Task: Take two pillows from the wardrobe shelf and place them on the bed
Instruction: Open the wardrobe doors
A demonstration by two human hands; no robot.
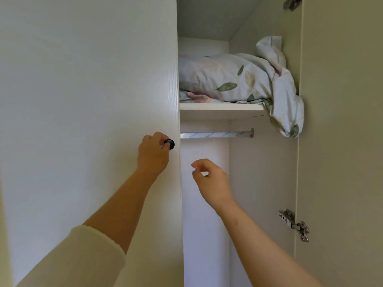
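Note:
A pale pillow with a green leaf print [223,77] lies on the upper wardrobe shelf [219,107]; its loose cover end droops over the shelf's right front corner. A second floral pillow [196,98] shows as a thin strip underneath it. My left hand [154,153] grips the small black knob [170,144] of the closed left door [93,121]. My right hand [209,179] hovers inside the open compartment below the shelf, fingers loosely curled, holding nothing. The left part of the shelf is hidden behind the door.
The right wardrobe door [342,141] stands open, with metal hinges [294,224] on its inner edge. A metal hanging rail [217,134] runs just under the shelf. The compartment below holds no clothes in view.

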